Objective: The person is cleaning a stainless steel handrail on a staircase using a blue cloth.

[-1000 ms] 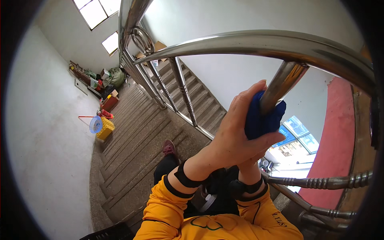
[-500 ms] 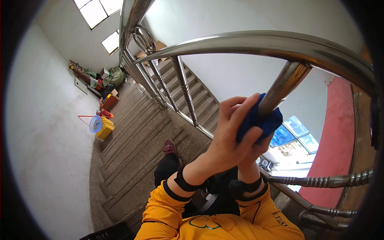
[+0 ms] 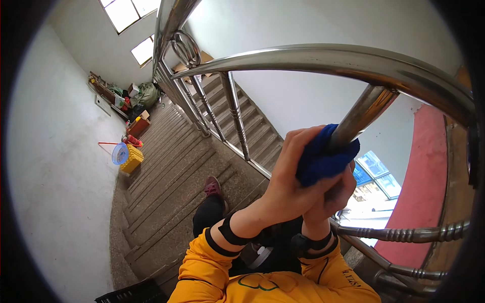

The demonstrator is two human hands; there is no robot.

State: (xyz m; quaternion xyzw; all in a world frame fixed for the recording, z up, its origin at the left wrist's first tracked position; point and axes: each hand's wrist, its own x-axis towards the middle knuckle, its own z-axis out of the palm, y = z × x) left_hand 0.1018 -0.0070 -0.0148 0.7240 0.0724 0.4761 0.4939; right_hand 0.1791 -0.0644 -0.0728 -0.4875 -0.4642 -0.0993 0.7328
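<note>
A blue cloth (image 3: pixel 322 160) is wrapped around a steel baluster (image 3: pixel 361 112) of the stair railing, below the curved handrail (image 3: pixel 323 56). My left hand (image 3: pixel 289 186) closes on the cloth from the left, its fingers running up along the cloth's side. From the right, my right hand (image 3: pixel 339 198) is curled around the cloth and the post, partly hidden behind the left hand. Both hands sit close together, wrists nearly side by side. The lower part of the baluster is hidden by the cloth and hands.
Stone stairs (image 3: pixel 166 197) descend at the left, with my shoe (image 3: pixel 212 187) on a step. A yellow crate (image 3: pixel 132 159), a blue basin (image 3: pixel 120 153) and a red fire extinguisher (image 3: pixel 133 141) stand along the wall. Sacks (image 3: pixel 147 96) are piled farther down. A black crate (image 3: pixel 132 293) lies at the lower left.
The left fingers and thumb have shifted around the cloth, and more of the cloth shows in front. Both hands still hold it around the baluster. The view has tilted slightly.
</note>
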